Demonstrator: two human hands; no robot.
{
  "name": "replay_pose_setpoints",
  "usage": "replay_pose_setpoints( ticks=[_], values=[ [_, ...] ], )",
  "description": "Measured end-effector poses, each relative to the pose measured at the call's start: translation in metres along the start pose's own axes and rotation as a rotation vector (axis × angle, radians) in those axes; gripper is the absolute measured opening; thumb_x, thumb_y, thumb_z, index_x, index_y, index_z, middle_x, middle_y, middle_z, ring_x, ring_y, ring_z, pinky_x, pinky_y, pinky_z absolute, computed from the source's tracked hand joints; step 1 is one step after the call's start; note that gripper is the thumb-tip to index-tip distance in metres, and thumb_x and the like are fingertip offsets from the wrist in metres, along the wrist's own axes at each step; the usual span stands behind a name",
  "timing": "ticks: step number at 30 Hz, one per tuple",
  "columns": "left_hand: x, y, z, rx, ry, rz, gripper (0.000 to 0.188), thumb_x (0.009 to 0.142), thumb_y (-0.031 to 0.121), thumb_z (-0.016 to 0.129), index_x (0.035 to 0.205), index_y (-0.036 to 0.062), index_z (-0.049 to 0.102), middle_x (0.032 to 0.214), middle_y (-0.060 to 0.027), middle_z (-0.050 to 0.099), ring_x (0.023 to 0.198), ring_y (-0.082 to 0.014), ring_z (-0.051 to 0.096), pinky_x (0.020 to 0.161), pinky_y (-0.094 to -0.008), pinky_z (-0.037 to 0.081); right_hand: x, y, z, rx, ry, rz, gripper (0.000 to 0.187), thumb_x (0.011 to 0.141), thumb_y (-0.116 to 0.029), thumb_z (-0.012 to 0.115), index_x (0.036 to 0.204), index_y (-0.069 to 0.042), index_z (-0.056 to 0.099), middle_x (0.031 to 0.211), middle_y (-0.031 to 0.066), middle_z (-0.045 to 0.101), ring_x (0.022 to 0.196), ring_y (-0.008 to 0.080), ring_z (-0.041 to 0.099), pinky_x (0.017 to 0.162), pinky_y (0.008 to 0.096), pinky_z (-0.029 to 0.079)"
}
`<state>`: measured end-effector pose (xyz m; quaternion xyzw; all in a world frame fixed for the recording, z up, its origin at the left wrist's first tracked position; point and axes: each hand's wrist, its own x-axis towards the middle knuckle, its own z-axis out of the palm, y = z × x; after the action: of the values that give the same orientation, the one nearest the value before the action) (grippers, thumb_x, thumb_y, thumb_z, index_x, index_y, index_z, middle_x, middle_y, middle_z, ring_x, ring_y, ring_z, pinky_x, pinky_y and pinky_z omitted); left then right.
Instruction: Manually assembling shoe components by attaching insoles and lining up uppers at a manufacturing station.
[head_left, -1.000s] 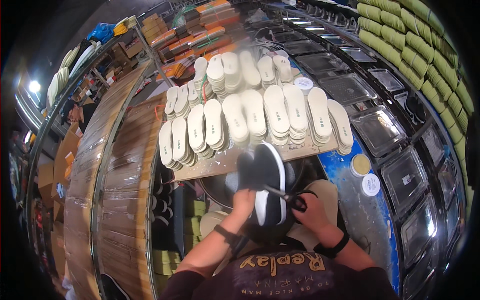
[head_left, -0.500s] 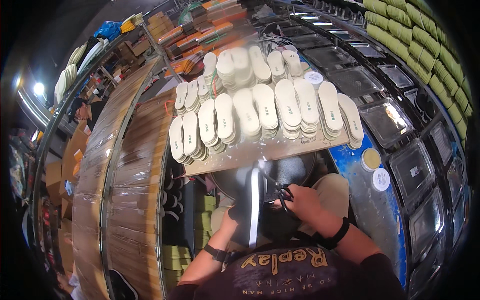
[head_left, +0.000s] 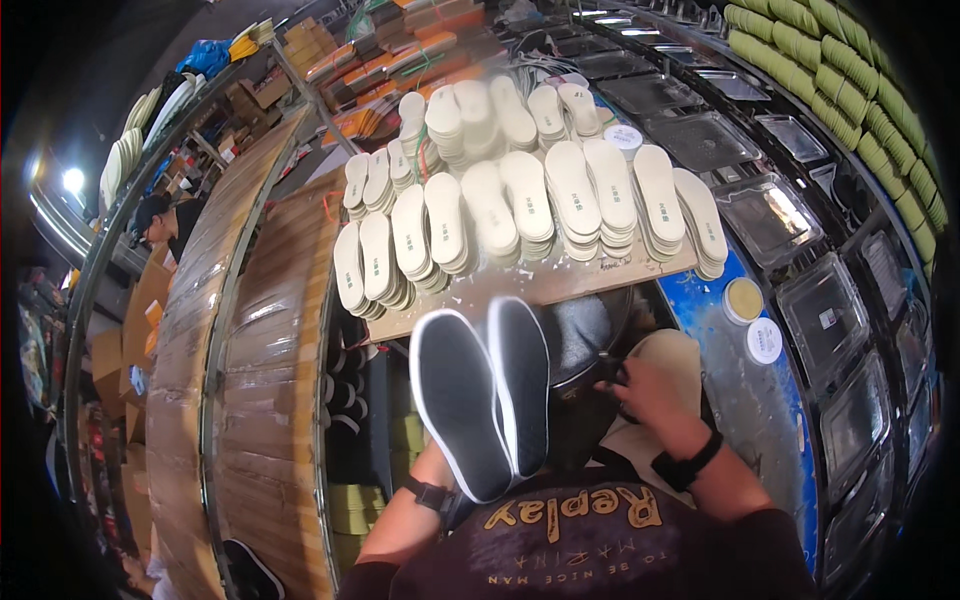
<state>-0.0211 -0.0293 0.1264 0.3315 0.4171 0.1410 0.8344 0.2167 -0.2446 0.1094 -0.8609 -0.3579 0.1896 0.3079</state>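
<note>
A pair of shoes is raised in front of my body, their dark soles with white rims facing up: one shoe (head_left: 455, 400) on the left, the other shoe (head_left: 521, 390) close beside it. My left hand (head_left: 434, 466) holds them from beneath, its fingers mostly hidden behind the soles. To the right of the shoes, my right hand (head_left: 645, 395) is closed round black-handled scissors (head_left: 617, 373), whose blades I cannot make out. Beyond both hands, many cream insoles (head_left: 525, 195) stand in rows of stacks on a board (head_left: 480, 303).
A dark round basin (head_left: 622, 325) sits under the board's near edge. Two round tubs (head_left: 743, 300) stand on the blue bench (head_left: 745, 400) at right, before racks of clear trays (head_left: 790, 225). Plastic-wrapped brown boards (head_left: 265, 330) run along the left. Another person (head_left: 165, 222) is at far left.
The shoes have turned from edge-on to showing both soles, and sit higher. My right hand has moved right with the scissors, away from the shoes.
</note>
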Motion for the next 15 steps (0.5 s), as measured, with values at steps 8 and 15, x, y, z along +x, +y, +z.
replay_pose_setpoints(
  ticks=[8,15],
  values=[
    [0.058,0.026,0.062,-0.075,0.062,0.029,0.022,0.093,0.017,0.053,0.099,0.0004,0.065,0.081,-0.0071,0.067,0.067,-0.0170,0.063,0.057,-0.0310,0.051,-0.107,0.128,-0.075,-0.511,0.152,0.645,0.039,0.073,-0.034,0.073,0.098,-0.006,0.065,0.090,0.0190,0.068,0.089,0.0368,0.066,0.078,0.0463,0.052],
    [0.101,-0.029,0.054,1.067,0.094,0.750,0.022,0.083,0.015,0.064,0.070,-0.0022,0.058,0.060,-0.0160,0.056,0.057,-0.0260,0.057,0.054,-0.0384,0.043,-0.195,0.213,-0.087,-0.434,0.184,0.828,0.036,0.062,-0.014,0.079,0.094,-0.002,0.069,0.093,0.0223,0.068,0.092,0.0386,0.065,0.083,0.0448,0.052]
  ],
)
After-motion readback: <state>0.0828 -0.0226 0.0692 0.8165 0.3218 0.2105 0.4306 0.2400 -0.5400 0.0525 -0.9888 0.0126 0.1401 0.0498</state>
